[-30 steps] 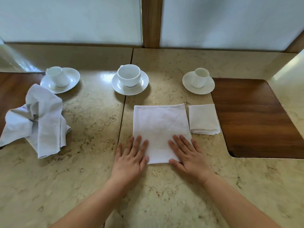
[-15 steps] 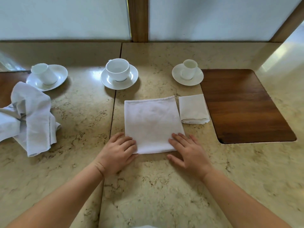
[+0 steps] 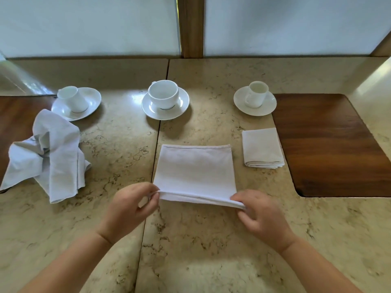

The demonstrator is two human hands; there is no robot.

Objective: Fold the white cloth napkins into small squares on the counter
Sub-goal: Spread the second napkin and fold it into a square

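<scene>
A white napkin (image 3: 195,170), folded to a flat square, lies in the middle of the beige stone counter (image 3: 211,240). My left hand (image 3: 130,208) pinches its near left corner and my right hand (image 3: 261,216) pinches its near right corner; the near edge is lifted a little off the counter. To the right lies a smaller folded napkin (image 3: 262,148), a neat stack of layers. A crumpled pile of white napkins (image 3: 47,155) sits at the far left.
Three white cups on saucers stand in a row behind the napkins: left (image 3: 76,102), middle (image 3: 165,100), right (image 3: 255,99). A dark wooden inlay (image 3: 330,149) fills the counter on the right, another (image 3: 14,115) lies at the left. A wall closes the back.
Both hands went from lying flat on the napkin's near part to pinching its near corners, and the near edge has come up off the counter. The view shifted slightly.
</scene>
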